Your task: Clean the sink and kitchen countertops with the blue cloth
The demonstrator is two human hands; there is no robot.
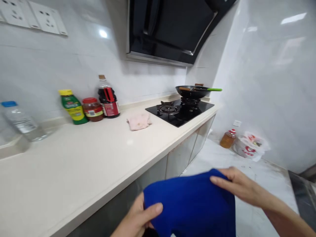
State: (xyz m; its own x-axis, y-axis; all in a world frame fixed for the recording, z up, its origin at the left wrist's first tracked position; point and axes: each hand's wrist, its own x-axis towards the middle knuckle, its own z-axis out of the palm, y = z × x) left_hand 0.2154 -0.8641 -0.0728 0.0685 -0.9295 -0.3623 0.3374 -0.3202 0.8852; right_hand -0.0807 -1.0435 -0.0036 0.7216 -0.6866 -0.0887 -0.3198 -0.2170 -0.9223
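The blue cloth (192, 204) looked soft, light and limp. The left hand (137, 219) and right hand (238, 186) pinched its opposite edges.

Head-worn view, forward and down along counter (98, 154) toward hob (178, 113); blue cloth (192, 205) nearest

Both hands grip a blue cloth (191, 204) off the surface's (81, 161) front edge: left hand (137, 219) pinching its left edge, right hand (238, 186) its upper right corner. Along the back edge stand three bottles (108, 98); a pink rag (138, 121) lies beside the hob (179, 112).
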